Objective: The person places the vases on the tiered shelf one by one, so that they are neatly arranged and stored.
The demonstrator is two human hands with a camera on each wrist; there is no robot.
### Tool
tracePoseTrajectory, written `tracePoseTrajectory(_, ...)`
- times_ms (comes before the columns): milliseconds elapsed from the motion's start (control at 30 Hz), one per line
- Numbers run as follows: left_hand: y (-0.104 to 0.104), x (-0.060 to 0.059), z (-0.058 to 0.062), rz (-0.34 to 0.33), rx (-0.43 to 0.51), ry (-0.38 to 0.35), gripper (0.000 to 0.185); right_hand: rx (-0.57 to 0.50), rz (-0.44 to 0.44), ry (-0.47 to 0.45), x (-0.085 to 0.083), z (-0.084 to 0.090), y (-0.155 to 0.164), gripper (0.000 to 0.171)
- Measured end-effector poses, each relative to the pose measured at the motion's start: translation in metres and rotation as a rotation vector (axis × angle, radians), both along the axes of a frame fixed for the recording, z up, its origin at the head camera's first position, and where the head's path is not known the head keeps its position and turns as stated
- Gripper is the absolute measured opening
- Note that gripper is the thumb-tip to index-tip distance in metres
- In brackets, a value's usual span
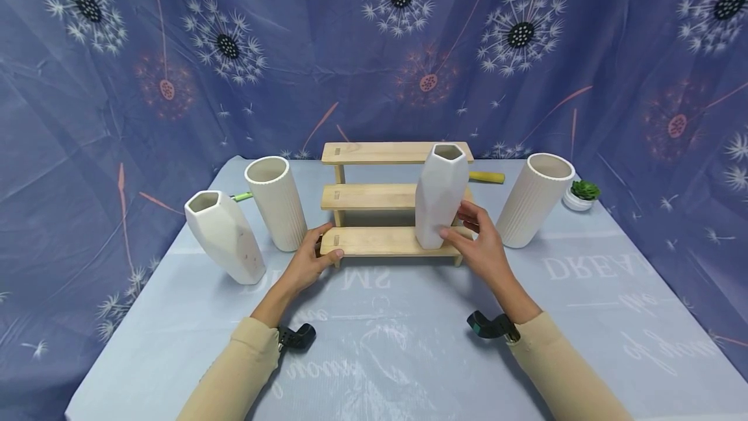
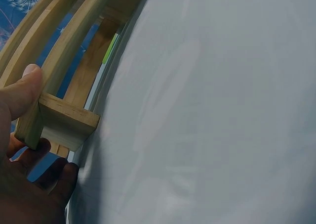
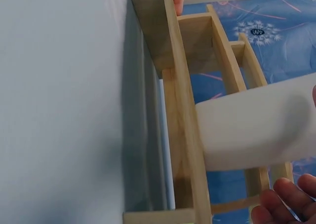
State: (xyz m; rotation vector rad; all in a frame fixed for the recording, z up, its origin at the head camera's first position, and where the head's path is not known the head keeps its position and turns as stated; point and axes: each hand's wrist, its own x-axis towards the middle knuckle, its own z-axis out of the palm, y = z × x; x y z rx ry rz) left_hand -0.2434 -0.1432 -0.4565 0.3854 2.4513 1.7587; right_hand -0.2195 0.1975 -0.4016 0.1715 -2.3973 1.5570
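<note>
A white faceted vase stands upright on the bottom board of a three-step wooden shelf, toward its right end. My right hand is at the vase's lower right side, its thumb overlapping the vase. In the right wrist view, the fingers are spread a little apart from the white vase. My left hand grips the left end of the bottom board. Its thumb lies on the board's upper side in the left wrist view, and the other fingers curl beneath.
To the left stand a second faceted vase and a ribbed white vase. Another ribbed vase is on the right, beside a small potted succulent. Behind the shelf lie a yellow object and a green one.
</note>
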Motion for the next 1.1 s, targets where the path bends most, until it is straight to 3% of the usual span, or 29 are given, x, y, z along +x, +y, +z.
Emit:
tracePoseTrajectory(367,0.001,0.0,0.0,0.002,-0.005,0.013,0.072,0.059,0.0,0.021,0.005,-0.01,0.018,0.068)
tracePoseTrajectory(667,0.0,-0.001,0.003,-0.001,-0.008,-0.023,0.072,0.158,0.003,-0.047,0.004,-0.019,0.032,0.067)
tracePoseTrajectory(1100,0.001,0.003,0.001,0.008,-0.011,0.01,0.071,0.235,0.045,-0.108,-0.006,-0.031,0.046,0.071)
